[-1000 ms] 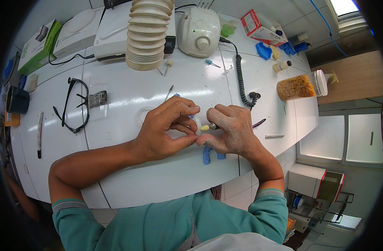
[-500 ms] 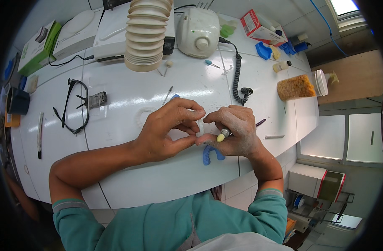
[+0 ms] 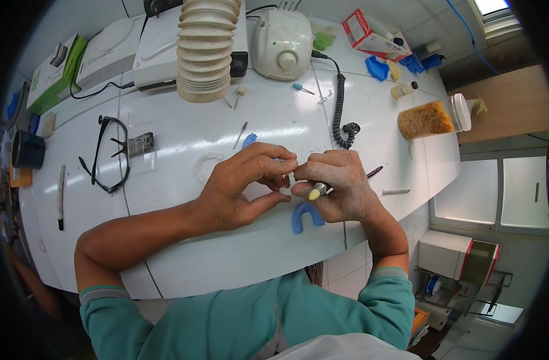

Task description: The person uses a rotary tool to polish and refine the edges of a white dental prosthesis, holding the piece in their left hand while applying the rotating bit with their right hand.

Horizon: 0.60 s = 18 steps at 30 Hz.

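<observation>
Close together over the table, my left hand (image 3: 241,183) and my right hand (image 3: 337,186) meet at a small white piece (image 3: 291,177), mostly hidden by fingers. The left fingers are curled round its left side, and the right index finger touches it from the other side. In my right hand sits a rotary handpiece (image 3: 323,187) with a pale yellow pointed tip (image 3: 314,195), aimed toward me and apart from the piece. White dust coats the right hand. Just below the hands lies a blue arch-shaped mould (image 3: 298,221); a white tooth arch (image 3: 203,166) rests beyond my left wrist.
A ribbed suction hose (image 3: 205,54) hangs ahead, beside a white control unit (image 3: 280,45) with a coiled cord (image 3: 338,108). Black glasses (image 3: 128,162) lie left, loose burs (image 3: 241,134) beyond the hands. A jar of orange granules (image 3: 427,120) lies on its side at right.
My thumbs have drawn apart, and the right index finger has shifted against the white piece, which shows less now. The whole view has shifted slightly.
</observation>
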Each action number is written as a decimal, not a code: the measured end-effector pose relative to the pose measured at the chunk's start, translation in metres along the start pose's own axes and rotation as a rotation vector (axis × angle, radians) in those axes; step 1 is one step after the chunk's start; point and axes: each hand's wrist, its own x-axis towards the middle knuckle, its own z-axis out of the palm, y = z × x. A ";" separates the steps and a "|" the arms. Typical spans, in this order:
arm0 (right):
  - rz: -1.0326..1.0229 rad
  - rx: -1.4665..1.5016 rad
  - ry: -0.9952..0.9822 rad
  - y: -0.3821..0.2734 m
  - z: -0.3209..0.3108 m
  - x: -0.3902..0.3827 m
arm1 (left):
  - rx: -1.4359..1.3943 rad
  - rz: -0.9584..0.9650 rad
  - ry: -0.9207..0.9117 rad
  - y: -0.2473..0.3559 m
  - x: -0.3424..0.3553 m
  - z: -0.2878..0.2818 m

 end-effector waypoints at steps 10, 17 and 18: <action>0.042 0.054 -0.042 -0.005 -0.001 -0.001 | -0.050 -0.028 -0.006 0.000 -0.001 -0.002; -0.001 0.021 -0.052 0.003 -0.004 -0.003 | -0.054 -0.010 -0.020 -0.001 0.000 0.000; 0.001 0.025 -0.051 0.003 -0.005 -0.003 | -0.068 -0.007 -0.024 -0.002 0.000 0.000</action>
